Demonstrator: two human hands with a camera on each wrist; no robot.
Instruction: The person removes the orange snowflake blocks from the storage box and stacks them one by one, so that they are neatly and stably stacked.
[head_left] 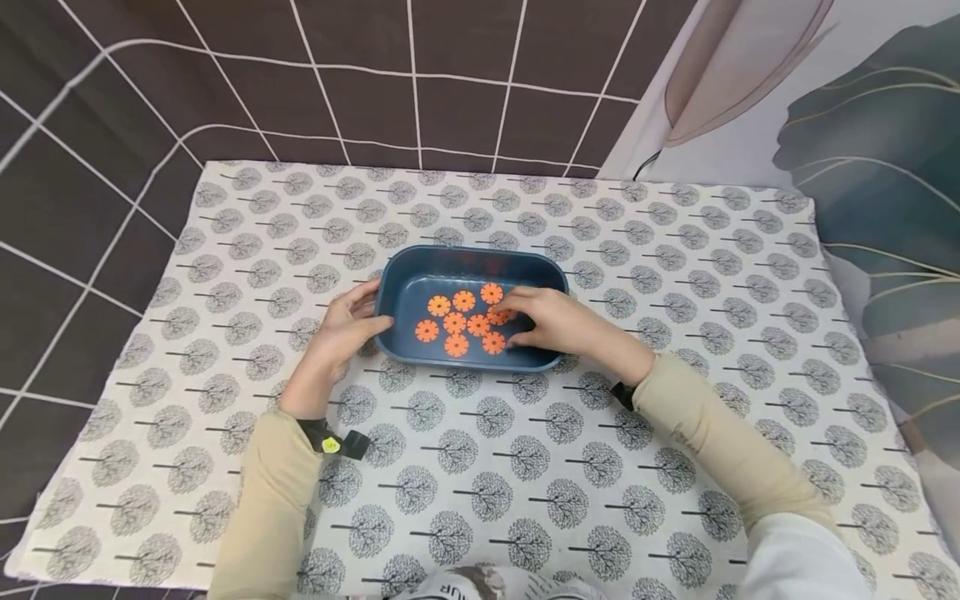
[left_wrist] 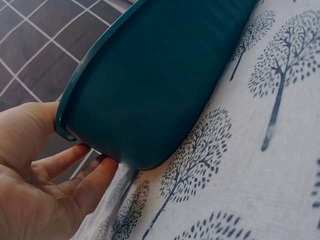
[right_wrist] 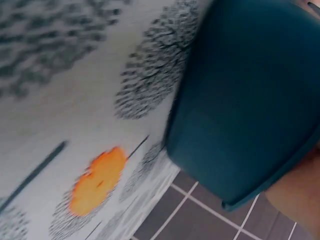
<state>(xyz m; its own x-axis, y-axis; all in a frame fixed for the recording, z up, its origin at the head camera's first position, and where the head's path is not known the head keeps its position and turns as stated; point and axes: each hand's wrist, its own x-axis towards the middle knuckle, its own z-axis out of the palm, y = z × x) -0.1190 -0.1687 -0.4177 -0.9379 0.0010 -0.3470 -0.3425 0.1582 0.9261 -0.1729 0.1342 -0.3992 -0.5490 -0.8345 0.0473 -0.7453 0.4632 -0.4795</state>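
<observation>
A dark blue oblong basin point(head_left: 405, 354) sits on the cloth, with several flat orange notched discs point(head_left: 456, 322) spread over its bottom. At its left end my left hand point(head_left: 341, 333) grips the rim, thumb on top and fingers underneath on the outside; the left wrist view shows this hand point(left_wrist: 45, 175) against the basin wall point(left_wrist: 140, 95). My right hand point(head_left: 558, 321) reaches over the right end into the basin, thumb and fingers apart, fingertips touching the discs at the right. In the right wrist view one orange disc point(right_wrist: 98, 182) lies on the cloth outside the basin point(right_wrist: 245, 110).
A white tablecloth point(head_left: 480, 442) printed with grey trees covers the table. Dark cloth with white grid lines point(head_left: 457, 108) hangs behind and at the left. A leaf-patterned curtain point(head_left: 877, 167) stands at the right.
</observation>
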